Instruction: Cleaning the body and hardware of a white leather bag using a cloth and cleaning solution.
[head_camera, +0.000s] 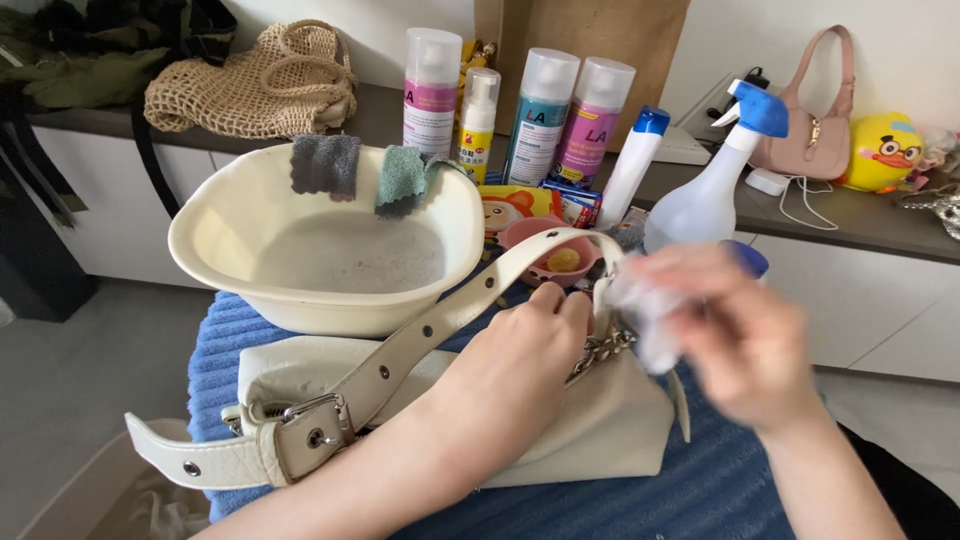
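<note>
- White leather handbag (560, 430) lying flat on a blue towel (230, 340), near centre of the scene, long axis going left to right.
- White strap (430, 330) stretched diagonally, from the metal buckle (310, 425) at near left up to the far right, then looping over above the bag.
- Left hand (520, 360) resting on the bag, fingers pinching the strap just beside the chain (600, 350).
- Right hand (740, 330) blurred, at right of the strap loop, closed around a small white wipe (640, 310) pressed against the strap.
- Cream basin (300, 290) just behind the bag, far left, with grey cloth (325, 165) and green cloth (402, 180) hanging over the far rim.
- Spray bottle (710, 190) with blue trigger standing upright at far right.
</note>
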